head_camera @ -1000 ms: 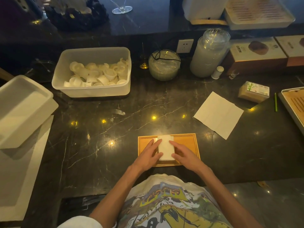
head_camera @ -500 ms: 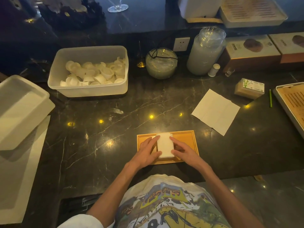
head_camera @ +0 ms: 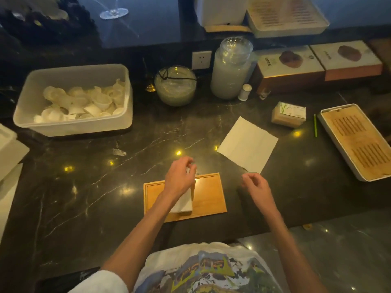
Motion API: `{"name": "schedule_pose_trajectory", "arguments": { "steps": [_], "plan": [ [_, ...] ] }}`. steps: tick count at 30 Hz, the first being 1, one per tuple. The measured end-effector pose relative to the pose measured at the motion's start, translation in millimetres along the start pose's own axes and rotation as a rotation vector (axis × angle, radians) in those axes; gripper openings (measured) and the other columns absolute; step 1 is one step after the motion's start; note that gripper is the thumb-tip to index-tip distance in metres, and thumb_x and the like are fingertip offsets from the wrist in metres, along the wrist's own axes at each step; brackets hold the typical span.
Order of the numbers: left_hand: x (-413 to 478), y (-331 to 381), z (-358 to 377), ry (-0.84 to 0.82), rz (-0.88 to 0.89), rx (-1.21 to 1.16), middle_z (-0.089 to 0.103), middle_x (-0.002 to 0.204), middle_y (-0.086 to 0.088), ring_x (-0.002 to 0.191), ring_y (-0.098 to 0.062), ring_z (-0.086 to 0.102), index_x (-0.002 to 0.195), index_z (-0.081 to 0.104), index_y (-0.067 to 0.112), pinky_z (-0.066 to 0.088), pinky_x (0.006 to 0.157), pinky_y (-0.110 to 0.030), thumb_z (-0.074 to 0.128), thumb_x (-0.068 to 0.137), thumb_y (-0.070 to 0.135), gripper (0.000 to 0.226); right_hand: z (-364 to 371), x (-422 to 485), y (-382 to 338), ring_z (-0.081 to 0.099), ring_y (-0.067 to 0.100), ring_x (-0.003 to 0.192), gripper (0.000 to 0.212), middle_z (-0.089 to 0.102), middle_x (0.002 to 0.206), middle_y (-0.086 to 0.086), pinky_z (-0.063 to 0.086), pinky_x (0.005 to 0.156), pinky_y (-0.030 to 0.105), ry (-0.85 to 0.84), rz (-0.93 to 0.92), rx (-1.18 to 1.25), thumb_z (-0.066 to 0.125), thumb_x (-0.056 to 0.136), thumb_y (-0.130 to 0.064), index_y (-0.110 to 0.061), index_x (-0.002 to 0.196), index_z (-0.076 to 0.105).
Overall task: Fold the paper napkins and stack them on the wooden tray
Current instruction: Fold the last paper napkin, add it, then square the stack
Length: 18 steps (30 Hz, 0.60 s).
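A small wooden tray (head_camera: 208,195) lies on the dark marble counter in front of me. A stack of folded white napkins (head_camera: 184,205) rests on its left half, partly hidden by my left forearm. My left hand (head_camera: 179,178) hovers above the tray's far edge with fingers loosely curled and nothing in them. My right hand (head_camera: 255,186) hangs just right of the tray, fingers apart and holding nothing, its fingertips close to the near corner of an unfolded napkin (head_camera: 247,145) lying flat on the counter.
A white tub of small cups (head_camera: 72,100) sits far left. A glass bowl (head_camera: 175,85) and a tall jar (head_camera: 231,68) stand at the back. A tissue pack (head_camera: 288,114), a green stick (head_camera: 315,125) and a slatted tray (head_camera: 357,142) are at the right.
Both hands have lifted off the folded stack. The left rose above the tray's far edge and the right swung out to the right toward the unfolded napkin.
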<state>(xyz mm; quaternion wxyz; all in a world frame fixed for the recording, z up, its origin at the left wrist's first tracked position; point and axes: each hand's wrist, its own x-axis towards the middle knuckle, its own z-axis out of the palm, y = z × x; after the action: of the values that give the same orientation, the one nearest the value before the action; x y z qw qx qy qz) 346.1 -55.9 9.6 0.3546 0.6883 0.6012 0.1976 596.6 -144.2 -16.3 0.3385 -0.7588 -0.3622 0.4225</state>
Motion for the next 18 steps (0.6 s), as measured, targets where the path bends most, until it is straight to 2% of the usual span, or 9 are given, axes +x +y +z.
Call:
{"name": "schedule_pose_trajectory", "arguments": {
  "steps": [2, 4, 6, 9, 12, 15, 18],
  "plan": [
    [16, 18, 23, -0.039, 0.009, 0.1, 0.067, 0.107, 0.0, 0.1, -0.018, 0.062, 0.113, 0.067, 0.016, 0.052, 0.087, -0.036, 0.057, 0.099, 0.027, 0.02, -24, 21, 3, 0.064, 0.016, 0.089, 0.022, 0.071, 0.097, -0.003, 0.053, 0.078, 0.036, 0.057, -0.044, -0.299, 0.061, 0.098, -0.038, -0.019, 0.101, 0.069],
    [33, 38, 51, -0.064, 0.046, 0.234, 0.072, 0.108, -0.001, 0.103, -0.02, 0.064, 0.109, 0.07, 0.018, 0.045, 0.093, -0.04, 0.057, 0.1, 0.027, 0.019, -45, 44, 3, 0.059, 0.012, 0.078, 0.013, 0.069, 0.093, -0.003, 0.047, 0.066, 0.03, 0.112, -0.117, -0.462, 0.064, 0.096, -0.037, -0.024, 0.093, 0.065],
    [49, 54, 76, -0.12, 0.116, 0.379, 0.073, 0.11, 0.0, 0.107, -0.021, 0.065, 0.107, 0.071, 0.021, 0.041, 0.098, -0.041, 0.055, 0.101, 0.026, 0.018, -57, 65, 2, 0.057, 0.01, 0.075, 0.01, 0.069, 0.094, -0.002, 0.041, 0.062, 0.024, 0.111, -0.167, -0.583, 0.066, 0.095, -0.034, -0.024, 0.094, 0.067],
    [71, 77, 112, -0.232, 0.232, 0.616, 0.072, 0.115, -0.005, 0.111, -0.026, 0.063, 0.115, 0.07, 0.019, 0.044, 0.099, -0.041, 0.053, 0.102, 0.027, 0.023, -67, 96, 8, 0.065, 0.019, 0.091, 0.018, 0.071, 0.105, 0.002, 0.052, 0.075, 0.031, -0.003, -0.203, -0.733, 0.066, 0.094, -0.033, -0.018, 0.102, 0.072],
    [83, 92, 140, -0.335, 0.297, 0.699, 0.064, 0.127, -0.01, 0.115, -0.03, 0.057, 0.127, 0.062, 0.016, 0.046, 0.099, -0.042, 0.055, 0.101, 0.024, 0.029, -73, 112, 17, 0.06, 0.022, 0.111, 0.029, 0.065, 0.119, 0.003, 0.052, 0.088, 0.036, -0.159, -0.203, -0.879, 0.069, 0.089, -0.035, -0.019, 0.114, 0.068],
    [83, 94, 164, -0.426, 0.327, 0.71, 0.053, 0.139, -0.011, 0.125, -0.031, 0.048, 0.137, 0.053, 0.016, 0.042, 0.105, -0.041, 0.059, 0.099, 0.027, 0.04, -76, 116, 32, 0.055, 0.023, 0.112, 0.024, 0.06, 0.118, 0.003, 0.05, 0.087, 0.035, -0.198, -0.282, -0.927, 0.064, 0.093, -0.03, -0.018, 0.114, 0.063],
    [83, 96, 176, -0.412, 0.296, 0.696, 0.048, 0.141, -0.011, 0.126, -0.031, 0.045, 0.142, 0.047, 0.018, 0.039, 0.105, -0.04, 0.061, 0.098, 0.032, 0.048, -77, 121, 38, 0.055, 0.024, 0.109, 0.019, 0.062, 0.113, 0.005, 0.05, 0.087, 0.036, -0.165, -0.339, -0.866, 0.052, 0.101, -0.025, -0.017, 0.111, 0.067]
  ]
}}
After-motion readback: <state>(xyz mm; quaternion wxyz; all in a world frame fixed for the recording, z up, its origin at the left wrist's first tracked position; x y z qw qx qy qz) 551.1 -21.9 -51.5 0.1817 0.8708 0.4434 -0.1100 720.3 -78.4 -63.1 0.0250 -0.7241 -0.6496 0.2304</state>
